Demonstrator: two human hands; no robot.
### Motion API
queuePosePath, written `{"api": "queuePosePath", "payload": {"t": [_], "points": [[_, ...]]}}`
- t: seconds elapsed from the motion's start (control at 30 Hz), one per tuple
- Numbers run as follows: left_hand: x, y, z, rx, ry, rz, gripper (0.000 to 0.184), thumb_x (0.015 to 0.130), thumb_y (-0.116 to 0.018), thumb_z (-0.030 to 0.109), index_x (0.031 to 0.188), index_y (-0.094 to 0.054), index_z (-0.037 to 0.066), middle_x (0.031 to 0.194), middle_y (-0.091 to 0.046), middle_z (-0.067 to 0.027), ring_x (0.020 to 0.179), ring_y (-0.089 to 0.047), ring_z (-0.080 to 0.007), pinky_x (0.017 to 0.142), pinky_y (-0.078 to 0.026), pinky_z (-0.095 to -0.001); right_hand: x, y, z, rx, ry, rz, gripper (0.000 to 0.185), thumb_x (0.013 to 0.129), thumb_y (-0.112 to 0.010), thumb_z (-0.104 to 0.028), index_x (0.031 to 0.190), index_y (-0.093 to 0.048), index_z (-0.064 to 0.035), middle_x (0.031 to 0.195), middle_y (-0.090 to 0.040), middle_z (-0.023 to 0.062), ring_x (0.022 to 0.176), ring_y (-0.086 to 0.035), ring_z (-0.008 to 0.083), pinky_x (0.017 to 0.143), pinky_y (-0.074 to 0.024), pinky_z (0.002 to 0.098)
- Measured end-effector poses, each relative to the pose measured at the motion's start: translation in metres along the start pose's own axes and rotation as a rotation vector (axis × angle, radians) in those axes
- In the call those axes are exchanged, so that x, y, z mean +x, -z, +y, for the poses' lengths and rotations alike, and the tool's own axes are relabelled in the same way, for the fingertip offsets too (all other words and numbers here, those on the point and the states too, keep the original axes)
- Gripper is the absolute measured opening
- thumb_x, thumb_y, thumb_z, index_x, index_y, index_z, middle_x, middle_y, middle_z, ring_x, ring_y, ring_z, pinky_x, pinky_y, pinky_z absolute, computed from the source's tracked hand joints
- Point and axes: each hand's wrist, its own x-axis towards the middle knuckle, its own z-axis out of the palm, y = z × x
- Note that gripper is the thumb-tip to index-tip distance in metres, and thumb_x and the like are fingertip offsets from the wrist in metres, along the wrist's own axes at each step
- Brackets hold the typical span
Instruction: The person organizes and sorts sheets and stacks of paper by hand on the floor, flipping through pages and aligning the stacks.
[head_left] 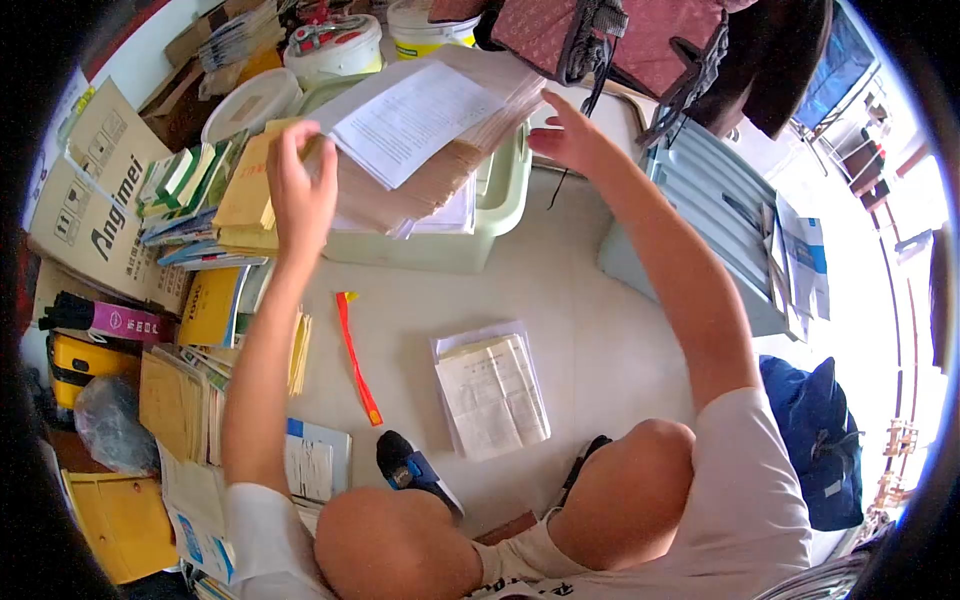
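Observation:
A thick pile of papers (455, 183) lies across the top of a pale green plastic bin (505, 200), with printed white sheets (410, 120) uppermost. At the pile's left edge is my left hand (303, 190), its thumb and fingers apart; whether the fingertips touch the paper I cannot tell. On the other side, my right hand (572, 135) has its fingers spread by the pile's right edge and holds nothing. A smaller stack of folded, creased papers (490, 392) rests on the floor between my feet and the bin.
A red strap (355, 360) lies on the floor. Books and envelopes (185, 395) are piled along the left, near a cardboard box (105, 200). White buckets (335, 50) stand behind the bin. At right are a grey-blue storage box (700, 200) and a dark blue bag (815, 440).

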Motion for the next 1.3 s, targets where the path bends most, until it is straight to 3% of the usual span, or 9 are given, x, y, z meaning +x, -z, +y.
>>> {"api": "queuePosePath", "payload": {"t": [0.17,0.23,0.4,0.5,0.77,0.9,0.97,1.13,1.3], "points": [[0.092,-0.051,-0.048,0.224,0.122,-0.209,0.064,0.087,-0.071,0.05,0.125,-0.054,0.002,0.126,-0.059,-0.0252,0.121,-0.054,-0.0365,0.101,-0.043,-0.0435,0.036,-0.032,0.019,0.129,-0.133,0.014,0.098,0.072,-0.082,-0.055,0.139,-0.038,0.0021,0.12,-0.054,0.0225,0.112,-0.057,0.0359,0.099,-0.0478,0.0531],[0.1,-0.054,-0.036,0.006,0.225,-0.624,0.072,0.085,-0.072,0.052,0.133,-0.05,0.002,0.132,-0.057,-0.0267,0.129,-0.05,-0.0376,0.107,-0.04,-0.043,0.035,-0.041,0.023,0.092,-0.066,-0.057,0.088,0.074,-0.081,-0.053,0.132,-0.046,0.002,0.116,-0.056,0.0188,0.108,-0.058,0.0335,0.098,-0.0483,0.0534],[0.069,-0.015,-0.011,-0.083,-0.076,-1.005,0.097,0.075,-0.073,0.012,0.157,-0.022,0.02,0.155,-0.033,-0.0239,0.144,-0.033,-0.0383,0.118,-0.029,-0.0426,0.036,-0.039,0.03,0.065,-0.064,-0.072,0.069,0.078,-0.078,-0.051,0.12,-0.056,0.0002,0.105,-0.062,0.0136,0.1,-0.062,0.0297,0.092,-0.0518,0.0516],[0.054,0.003,-0.015,0.277,-0.242,-0.888,0.088,0.076,-0.066,-0.004,0.154,-0.032,0.02,0.159,-0.033,-0.0142,0.146,-0.033,-0.0336,0.12,-0.028,-0.0418,0.034,-0.045,0.03,0.076,-0.069,-0.039,0.064,0.08,-0.076,-0.048,0.123,-0.057,-0.0044,0.109,-0.064,0.0128,0.101,-0.063,0.0296,0.092,-0.0519,0.0521],[0.047,-0.019,-0.037,0.136,-0.328,-0.606,0.075,0.077,-0.051,-0.022,0.14,-0.055,0.018,0.14,-0.057,-0.0146,0.128,-0.056,-0.0323,0.108,-0.046,-0.0394,0.026,-0.049,0.031,0.049,-0.04,-0.099,0.057,0.083,-0.075,-0.047,0.126,-0.058,-0.0147,0.116,-0.065,0.0103,0.108,-0.062,0.03,0.093,-0.0512,0.0522],[0.048,0.007,-0.027,0.163,-0.269,-0.364,0.055,0.089,-0.057,-0.009,0.136,-0.06,0.02,0.126,-0.067,-0.0134,0.109,-0.069,-0.0255,0.087,-0.059,-0.034,0.022,-0.045,0.03,0.036,-0.053,-0.09,0.056,0.084,-0.074,-0.048,0.121,-0.059,-0.0088,0.116,-0.064,0.0114,0.109,-0.061,0.0276,0.094,-0.0516,0.0511],[0.041,0.024,-0.025,0.129,-0.254,-0.252,0.048,0.089,-0.063,0.0,0.134,-0.062,0.016,0.127,-0.068,-0.0122,0.112,-0.067,-0.0234,0.092,-0.056,-0.0331,0.018,-0.04,0.029,0.018,-0.015,-0.208,0.07,0.078,-0.083,-0.041,0.123,-0.048,-0.0011,0.111,-0.056,0.0154,0.105,-0.062,0.0299,0.093,-0.0561,0.0496],[-0.01,0.082,0.028,-0.046,-0.243,-0.124,0.049,0.086,-0.075,0.023,0.13,-0.062,0.006,0.129,-0.066,-0.0129,0.119,-0.063,-0.0247,0.105,-0.047,-0.0373,0.003,-0.001,0.043,-0.196,0.119,-0.073,0.084,0.085,-0.073,-0.052,0.138,-0.041,0.0045,0.118,-0.054,0.0215,0.108,-0.059,0.0332,0.095,-0.0548,0.0481],[-0.134,0.145,0.048,0.103,-0.555,-0.095,0.037,0.097,-0.063,0.027,0.127,-0.063,0.006,0.126,-0.067,-0.0134,0.115,-0.062,-0.0276,0.104,-0.047,-0.0388,-0.072,0.063,0.084,-0.716,0.32,-0.003,0.045,0.098,-0.058,-0.045,0.112,-0.056,-0.0024,0.092,-0.061,0.0068,0.085,-0.061,0.0194,0.074,-0.054,0.0372]]}}
